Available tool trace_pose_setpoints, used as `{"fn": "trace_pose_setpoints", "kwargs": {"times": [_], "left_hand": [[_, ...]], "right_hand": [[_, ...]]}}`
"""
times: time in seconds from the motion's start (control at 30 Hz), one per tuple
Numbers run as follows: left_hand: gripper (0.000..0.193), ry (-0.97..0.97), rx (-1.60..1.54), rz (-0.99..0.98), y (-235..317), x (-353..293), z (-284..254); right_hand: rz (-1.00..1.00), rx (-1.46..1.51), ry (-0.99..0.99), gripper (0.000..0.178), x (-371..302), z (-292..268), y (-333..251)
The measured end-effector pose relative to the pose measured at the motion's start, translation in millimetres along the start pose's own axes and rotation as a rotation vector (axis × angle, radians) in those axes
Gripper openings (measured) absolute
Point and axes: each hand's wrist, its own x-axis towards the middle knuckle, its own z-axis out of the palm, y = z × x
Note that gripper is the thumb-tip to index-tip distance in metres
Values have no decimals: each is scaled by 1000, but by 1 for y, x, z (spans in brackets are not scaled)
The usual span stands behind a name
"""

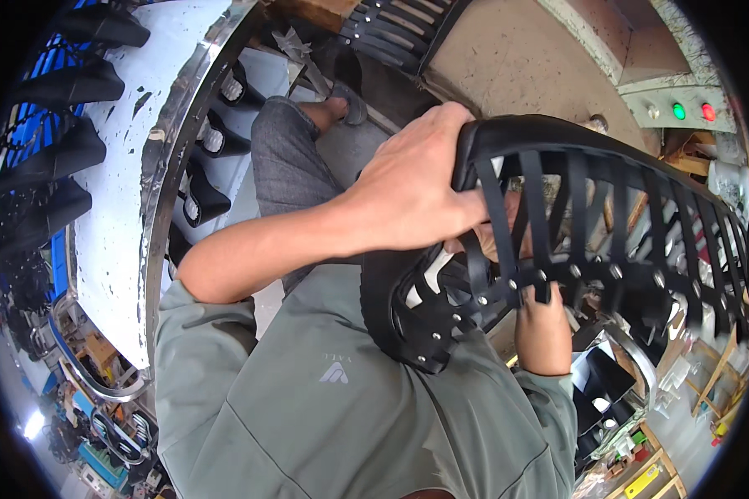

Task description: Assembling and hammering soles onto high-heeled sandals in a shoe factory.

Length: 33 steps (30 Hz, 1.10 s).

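Note:
A long curved black frame (549, 129) with a row of narrow black straps and silver rivets lies across the right half of the view, blurred at its far right end. My left hand (420, 179) is closed around its left end, with the thumb tucked under the padded edge. Behind the straps, my right hand (508, 224) shows only in part; its bent fingers seem to grip the frame from within. A wide black band (391, 324) of the same piece curves down against my shirt.
To the left, a white metal table (116, 241) with a worn edge carries several black pieces (71, 154). Black loops (204, 195) lie on a surface beyond its edge. Another strapped black piece (399, 33) is at the top. A panel (682, 108) with green and red buttons stands upper right.

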Motion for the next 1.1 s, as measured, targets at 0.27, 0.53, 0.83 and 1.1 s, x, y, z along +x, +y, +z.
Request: {"fn": "trace_pose_setpoints", "kwargs": {"times": [0.27,0.53,0.83,1.1], "left_hand": [[44,-193,-764,-240,-95,19,-12],[66,-34,-961,443,-76,-3,-2],[54,46,-694,645,-44,-26,-11],[36,166,-729,783,-27,-34,-20]], "right_hand": [[-172,-123,45,64,21,32,-32],[-518,-799,-332,115,1,97,-70],[-682,-808,-454,109,1,91,-90],[-714,-821,-361,76,-14,134,-114]]}}
